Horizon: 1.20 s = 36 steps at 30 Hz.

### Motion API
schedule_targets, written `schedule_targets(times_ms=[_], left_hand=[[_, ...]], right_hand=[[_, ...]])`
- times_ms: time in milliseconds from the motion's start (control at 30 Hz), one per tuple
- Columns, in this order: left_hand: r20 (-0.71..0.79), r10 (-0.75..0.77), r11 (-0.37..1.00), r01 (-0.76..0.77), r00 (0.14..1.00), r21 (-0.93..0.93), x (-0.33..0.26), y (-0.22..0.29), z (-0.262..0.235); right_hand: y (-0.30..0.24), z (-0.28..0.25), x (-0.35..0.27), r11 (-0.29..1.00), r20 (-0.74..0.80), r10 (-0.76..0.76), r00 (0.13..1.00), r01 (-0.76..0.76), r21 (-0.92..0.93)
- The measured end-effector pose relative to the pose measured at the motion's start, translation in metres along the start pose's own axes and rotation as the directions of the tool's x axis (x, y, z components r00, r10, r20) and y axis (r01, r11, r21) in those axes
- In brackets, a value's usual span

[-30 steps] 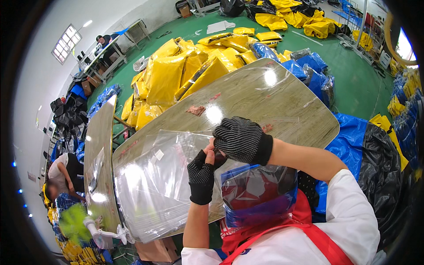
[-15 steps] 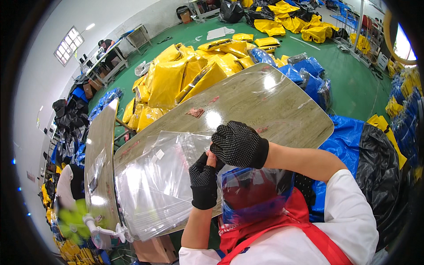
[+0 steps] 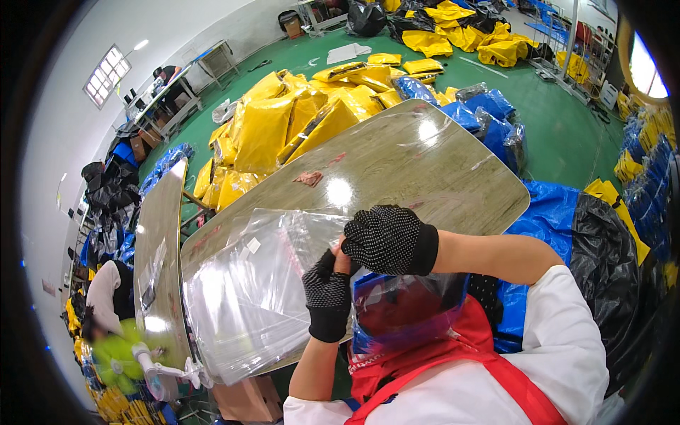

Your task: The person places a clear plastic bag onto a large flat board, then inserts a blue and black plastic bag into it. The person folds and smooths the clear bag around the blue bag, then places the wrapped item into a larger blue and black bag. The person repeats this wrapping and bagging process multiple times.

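Note:
Both hands wear black dotted gloves with bare fingertips. My left hand is closed, its bare thumb pointing up against the right hand. Curled over just above it, my right hand has its fingers hidden under the glove. Between them they grip the upper part of a clear plastic bag, which hangs against my red apron. Something blue shows through the bag's lower part and edges. To the left of my hands, a fanned stack of clear plastic bags covers one end of the wood-patterned table.
Yellow packages are heaped beyond the table, with blue packages at its far right. A green fan stands lower left, near another person. Blue and black sheeting lies to the right.
My hands stay together on the bag, with the right hand a little further right. The other person at the lower left has leaned lower beside the fan.

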<state>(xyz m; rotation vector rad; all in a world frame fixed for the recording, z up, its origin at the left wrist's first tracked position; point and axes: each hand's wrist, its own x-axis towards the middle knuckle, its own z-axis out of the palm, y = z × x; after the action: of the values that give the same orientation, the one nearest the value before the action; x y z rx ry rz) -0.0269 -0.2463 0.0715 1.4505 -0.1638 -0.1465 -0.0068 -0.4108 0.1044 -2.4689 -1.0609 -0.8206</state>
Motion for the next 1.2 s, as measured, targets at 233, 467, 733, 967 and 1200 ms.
schedule_targets(times_ms=[233,467,733,967,1200], left_hand=[[-0.081,0.034,0.998,-0.038,0.996,-0.046,-0.004,0.004,-0.003],[-0.336,0.112,0.978,-0.164,0.935,-0.131,0.002,-0.018,-0.055],[-0.107,0.235,0.740,-0.106,0.966,0.664,0.021,-0.001,-0.114],[-0.169,-0.267,0.961,0.250,0.949,-0.116,-0.020,0.045,-0.079],[0.290,0.075,0.992,-0.043,0.954,-0.116,-0.046,-0.041,-0.158]], right_hand=[[0.067,0.004,-0.005,0.952,-0.161,0.263,0.951,-0.282,-0.115],[0.222,-0.115,-0.120,0.514,-0.449,0.858,0.250,-0.439,0.737],[0.090,-0.001,-0.123,0.528,0.216,0.517,0.828,-0.507,0.681],[0.055,-0.031,-0.095,-0.408,0.611,0.609,0.506,-0.461,0.788],[0.023,-0.016,-0.157,0.216,0.474,0.401,0.784,-0.583,0.783]])
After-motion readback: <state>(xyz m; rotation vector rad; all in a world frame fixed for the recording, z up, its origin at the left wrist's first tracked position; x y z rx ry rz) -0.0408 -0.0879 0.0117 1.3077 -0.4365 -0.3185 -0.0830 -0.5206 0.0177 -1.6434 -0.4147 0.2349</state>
